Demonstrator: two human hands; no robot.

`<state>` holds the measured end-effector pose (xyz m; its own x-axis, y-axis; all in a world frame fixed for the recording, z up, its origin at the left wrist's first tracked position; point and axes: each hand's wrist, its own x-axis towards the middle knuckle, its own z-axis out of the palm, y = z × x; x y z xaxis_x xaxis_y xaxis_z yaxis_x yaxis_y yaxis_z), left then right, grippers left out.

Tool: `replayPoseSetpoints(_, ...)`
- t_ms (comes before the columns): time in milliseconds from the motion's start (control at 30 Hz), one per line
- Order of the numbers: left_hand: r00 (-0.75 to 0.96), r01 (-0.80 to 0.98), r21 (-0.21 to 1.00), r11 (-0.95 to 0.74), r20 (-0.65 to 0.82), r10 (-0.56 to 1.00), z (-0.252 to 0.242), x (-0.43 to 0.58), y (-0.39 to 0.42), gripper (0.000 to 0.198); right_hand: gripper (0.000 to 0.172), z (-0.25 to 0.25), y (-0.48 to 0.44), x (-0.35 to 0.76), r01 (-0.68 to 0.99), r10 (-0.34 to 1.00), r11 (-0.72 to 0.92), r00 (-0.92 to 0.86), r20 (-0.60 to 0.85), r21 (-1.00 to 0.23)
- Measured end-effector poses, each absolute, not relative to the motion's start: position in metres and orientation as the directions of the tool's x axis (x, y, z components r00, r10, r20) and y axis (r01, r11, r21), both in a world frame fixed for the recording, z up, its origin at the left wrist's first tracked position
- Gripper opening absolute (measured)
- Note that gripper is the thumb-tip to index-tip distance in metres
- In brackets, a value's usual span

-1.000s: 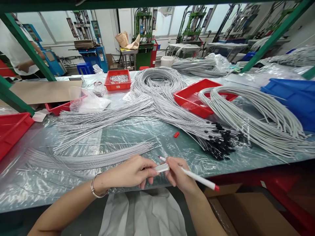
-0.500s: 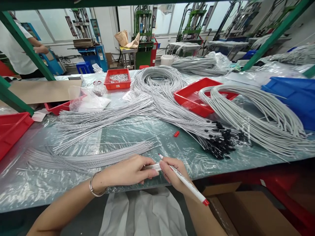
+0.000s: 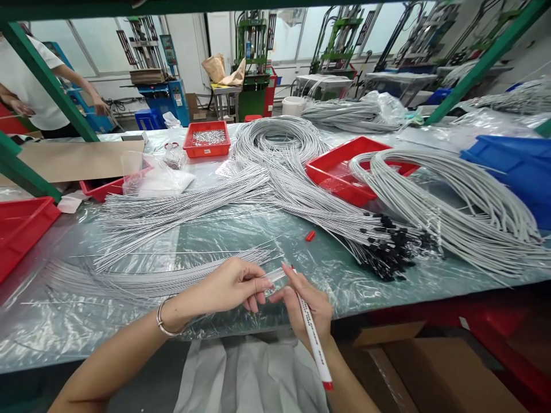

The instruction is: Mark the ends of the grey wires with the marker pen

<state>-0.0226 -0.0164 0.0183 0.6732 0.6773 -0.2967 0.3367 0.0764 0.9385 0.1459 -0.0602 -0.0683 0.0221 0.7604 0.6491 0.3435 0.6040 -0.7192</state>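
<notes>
My left hand (image 3: 235,284) is closed round the ends of several thin white-grey wires (image 3: 275,275), thumb pressed on top. The rest of that wire bundle (image 3: 159,282) trails leftward over the plastic-covered table. In my right hand (image 3: 312,304) is a white marker pen (image 3: 315,341) with a red end, pointing down toward my lap; its tip lies by my index finger. That index finger reaches to the wire ends beside my left hand. A red pen cap (image 3: 310,236) lies on the table beyond my hands.
Wires with black ends (image 3: 387,246) lie to the right, near a thick grey cable coil (image 3: 456,206) and a red tray (image 3: 336,172). Another red tray (image 3: 207,150) holds small metal parts. Green frame posts (image 3: 47,80) stand around the table. At the far left is another person (image 3: 38,86).
The pen has swung steeper in my right hand, its tip drawn back from the wires. My right fingers have opened toward the wire ends. The other person's arms have moved.
</notes>
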Motion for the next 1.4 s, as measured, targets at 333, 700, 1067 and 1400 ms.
replayPoseSetpoints(333,0.680,0.338,0.941,-0.004,-0.241,0.692,0.019,-0.015,-0.018,0.037,0.046,-0.071,-0.068,0.126,0.350,0.740,0.606,0.079,0.668,-0.714)
replayPoseSetpoints(700,0.738,0.448,0.888,-0.106,-0.300,0.605,0.027,-0.015,-0.022,0.035,0.035,-0.047,-0.048,0.164,0.330,0.849,0.515,-0.324,0.418,-0.791)
replayPoseSetpoints(1067,0.785,0.454,0.883,-0.120,-0.332,0.523,0.025,-0.011,-0.020,0.022,0.036,-0.050,-0.049,0.169,0.304,0.759,0.638,-0.404,0.510,-0.708)
replayPoseSetpoints(1400,0.732,0.540,0.782,-0.310,-0.256,0.631,0.022,-0.017,-0.022,0.034,0.042,-0.054,-0.046,0.171,0.250,0.885,0.430,-0.306,0.350,-0.868)
